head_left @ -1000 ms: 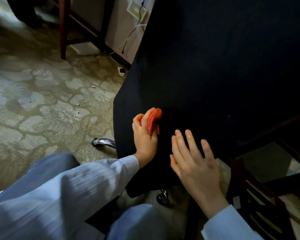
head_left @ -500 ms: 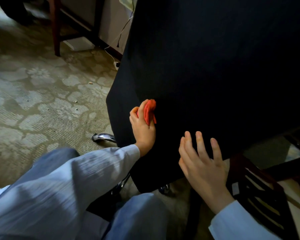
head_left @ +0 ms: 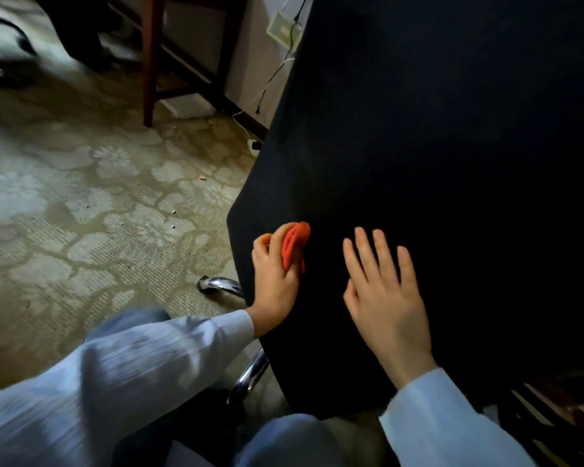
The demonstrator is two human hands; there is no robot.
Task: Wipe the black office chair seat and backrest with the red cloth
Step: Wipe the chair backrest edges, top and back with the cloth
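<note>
- A black office chair (head_left: 435, 197) fills the right side with one broad, dark fabric panel.
- Patterned carpet (head_left: 81, 214) covers the floor on the left.
- The right hand (head_left: 385, 298) lies flat on the fabric, fingers straight and spread, grasping nothing.
- The left hand (head_left: 273, 278), near the panel's left edge, curls its fingers around the cloth.
- The red cloth (head_left: 294, 244), bunched up, presses against the chair fabric.

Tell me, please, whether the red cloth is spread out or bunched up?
Bunched up: the red cloth is a small creased wad gripped by the left hand against the black chair, nowhere laid flat.
</note>
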